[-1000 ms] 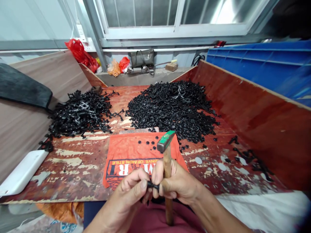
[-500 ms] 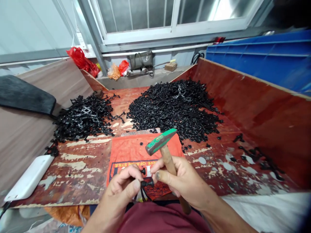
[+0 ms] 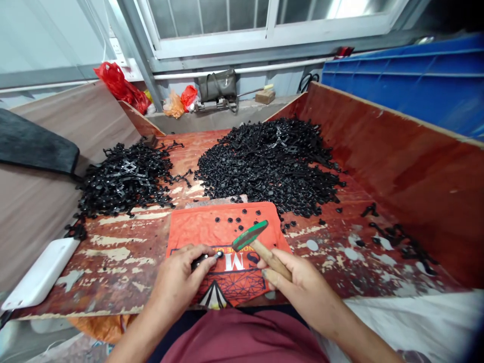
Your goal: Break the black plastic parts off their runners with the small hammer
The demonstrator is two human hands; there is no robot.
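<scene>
My right hand point(image 3: 285, 272) is wrapped round the wooden handle of a hammer point(image 3: 270, 259); its green-painted head hangs over an orange cloth point(image 3: 223, 217). Between thumb and fingers, my left hand point(image 3: 185, 272) pinches a small black linked part point(image 3: 216, 255), with a shiny round end showing beside the thumb. The rest of that part is hidden by the fingers. Several small black round caps point(image 3: 238, 220) lie loose on the upper half of the cloth, beyond both hands. White and yellow print shows on the cloth.
A large heap of black parts point(image 3: 272, 166) covers the table's back middle. A smaller heap of linked black parts point(image 3: 126, 176) stands at the left, near a white power bank-like case point(image 3: 41, 275). Wooden side boards point(image 3: 397, 151) flank the worn red table; a blue crate point(image 3: 408, 85) stands beyond.
My hands have moved apart. The hammer has swung lower, with its head now over the cloth, and my right hand grips its handle. More black caps now show on the cloth.
</scene>
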